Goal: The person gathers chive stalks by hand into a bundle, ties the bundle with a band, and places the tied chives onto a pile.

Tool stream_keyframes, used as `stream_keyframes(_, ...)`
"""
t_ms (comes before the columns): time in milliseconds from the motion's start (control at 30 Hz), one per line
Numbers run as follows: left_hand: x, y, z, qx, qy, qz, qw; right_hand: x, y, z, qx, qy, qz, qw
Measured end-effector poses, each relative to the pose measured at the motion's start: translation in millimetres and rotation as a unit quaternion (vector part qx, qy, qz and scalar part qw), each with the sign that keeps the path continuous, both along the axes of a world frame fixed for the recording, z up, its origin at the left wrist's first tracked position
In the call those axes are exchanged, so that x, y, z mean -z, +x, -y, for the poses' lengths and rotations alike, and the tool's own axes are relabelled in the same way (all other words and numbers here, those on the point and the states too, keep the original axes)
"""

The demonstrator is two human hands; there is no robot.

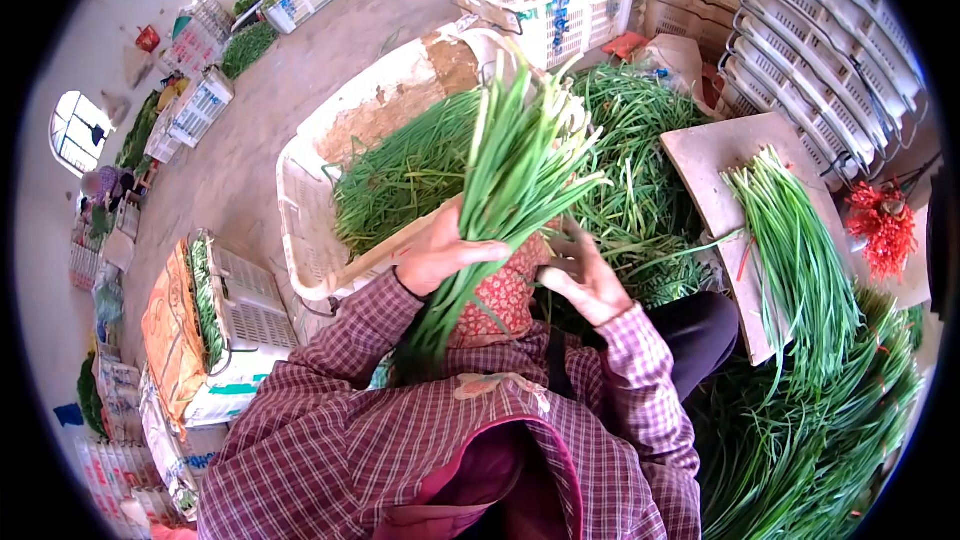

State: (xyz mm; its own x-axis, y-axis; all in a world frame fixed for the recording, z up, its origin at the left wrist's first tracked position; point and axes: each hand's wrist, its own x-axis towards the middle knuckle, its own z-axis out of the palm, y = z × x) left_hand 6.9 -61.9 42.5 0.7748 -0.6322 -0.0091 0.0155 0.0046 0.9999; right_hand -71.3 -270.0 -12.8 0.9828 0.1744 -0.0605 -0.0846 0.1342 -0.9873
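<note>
My left hand (449, 252) is closed around a bunch of garlic chives (515, 155), whose pale stem ends point up and away from me while the green tips hang by my lap. Just right of the bunch, my right hand (583, 273) has its fingers apart and nothing in it. Behind the bunch stands a white plastic crate (300, 210) with loose chives (400, 165) inside. More loose chives (640, 140) are heaped to the right of it. On a board (700, 155) at my right lies another bunch of chives (800, 250) with a red tie near it.
Red ties (880, 230) hang in a cluster beside the board. A big pile of chives (810, 450) lies at lower right. White crates (820, 50) are stacked at upper right, and another crate (545, 5) stands behind. Several people sit among crates farther off at left.
</note>
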Motion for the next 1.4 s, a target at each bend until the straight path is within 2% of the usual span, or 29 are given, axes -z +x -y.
stream_keyframes(33, 3, 5, 17, -0.009, -0.032, 0.1, 0.994, 5, 13, -12, 0.006, 0.125, 0.032, 0.992)
stream_keyframes(100, 28, 18, 47, -0.039, -0.015, 0.289, 0.956, -9, 31, -25, 0.079, 0.176, 0.075, 0.978)
stream_keyframes(133, 24, 12, 57, -0.038, 0.033, 0.355, 0.933, -16, 40, -32, 0.113, 0.198, 0.099, 0.969)
stream_keyframes(200, 5, -9, 76, -0.049, 0.372, 0.4, 0.836, -19, 52, -24, 0.179, 0.213, 0.033, 0.96)
stream_keyframes(233, -4, -18, 82, -0.054, 0.347, 0.453, 0.82, -29, 49, -18, 0.188, 0.293, 0.021, 0.937)
stream_keyframes(267, -9, -24, 86, -0.06, 0.319, 0.504, 0.8, -41, 40, -13, 0.216, 0.287, 0.054, 0.932)
stream_keyframes(333, -25, -39, 89, 0.025, 0.36, 0.418, 0.834, 2, 52, 20, 0.187, 0.3, -0.089, 0.931)
stream_keyframes(400, -29, -42, 87, 0.081, 0.266, 0.392, 0.877, -23, 39, 43, 0.113, 0.33, -0.098, 0.932)
stream_keyframes(467, -22, -38, 82, 0.098, 0.131, 0.441, 0.883, -12, 41, 66, 0.115, 0.321, -0.065, 0.938)
stream_keyframes(500, -28, -36, 76, 0.124, 0.128, 0.367, 0.913, -35, 27, 65, 0.128, 0.332, -0.101, 0.929)
stream_keyframes(567, -32, -19, 61, 0.143, 0.128, 0.258, 0.947, 5, 34, 95, 0.086, 0.337, -0.078, 0.935)
stream_keyframes(667, -10, 19, 47, 0.132, 0.063, 0.039, 0.988, 11, 23, 106, 0.011, 0.37, -0.045, 0.928)
stream_keyframes(700, -5, 25, 50, 0.133, 0.063, 0.039, 0.988, 6, 18, 104, -0.006, 0.357, -0.033, 0.934)
stream_keyframes(733, 0, 30, 54, 0.137, -0.011, -0.004, 0.991, 1, 14, 103, -0.022, 0.342, -0.017, 0.939)
stream_keyframes(767, 3, 36, 59, 0.142, -0.081, -0.047, 0.985, 9, 13, 104, -0.002, 0.326, -0.06, 0.943)
stream_keyframes(800, 9, 40, 64, 0.144, -0.078, -0.048, 0.985, 13, 11, 99, -0.018, 0.325, -0.062, 0.944)
stream_keyframes(867, 19, 39, 82, 0.229, -0.225, -0.161, 0.933, 9, 9, 87, -0.056, 0.24, -0.021, 0.969)
stream_keyframes(900, 17, 33, 92, 0.197, -0.255, -0.155, 0.934, -1, 5, 78, -0.084, 0.215, -0.025, 0.973)
stream_keyframes(933, 22, 35, 91, 0.196, -0.254, -0.156, 0.934, 7, 2, 71, -0.043, 0.237, -0.095, 0.966)
stream_keyframes(1000, 37, 43, 85, 0.102, -0.257, -0.179, 0.944, -1, -3, 47, -0.018, 0.096, -0.02, 0.995)
stream_keyframes(1033, 11, 17, 93, 0.043, -0.267, -0.153, 0.95, -7, -5, 32, 0.004, 0.043, 0.024, 0.999)
stream_keyframes(1067, 36, 18, 85, -0.052, -0.251, -0.115, 0.96, 0, -6, 26, -0.029, 0.048, -0.017, 0.998)
stream_keyframes(1133, 56, 23, 86, -0.043, -0.322, -0.259, 0.909, -6, -11, 13, -0.055, 0.076, -0.028, 0.995)
stream_keyframes(1167, 70, 27, 78, -0.022, -0.306, -0.244, 0.92, -2, -13, 10, -0.053, 0.048, -0.034, 0.997)
stream_keyframes(1200, 79, 29, 76, 0.01, -0.352, -0.269, 0.897, -3, -14, 11, -0.061, 0.032, -0.029, 0.997)
stream_keyframes(1267, 107, 36, 71, -0.038, -0.362, -0.286, 0.887, 3, -18, 11, -0.063, 0.079, -0.014, 0.995)
stream_keyframes(1333, 86, 30, 81, 0.021, -0.389, -0.288, 0.874, -1, -21, 22, -0.069, 0.052, -0.028, 0.996)
stream_keyframes(1367, 48, 14, 94, 0.133, -0.432, -0.263, 0.852, 1, -20, 32, -0.059, -0.015, 0.005, 0.998)
stream_keyframes(1400, 58, 19, 96, 0.139, -0.436, -0.248, 0.854, 1, -19, 44, -0.049, -0.082, 0.037, 0.995)
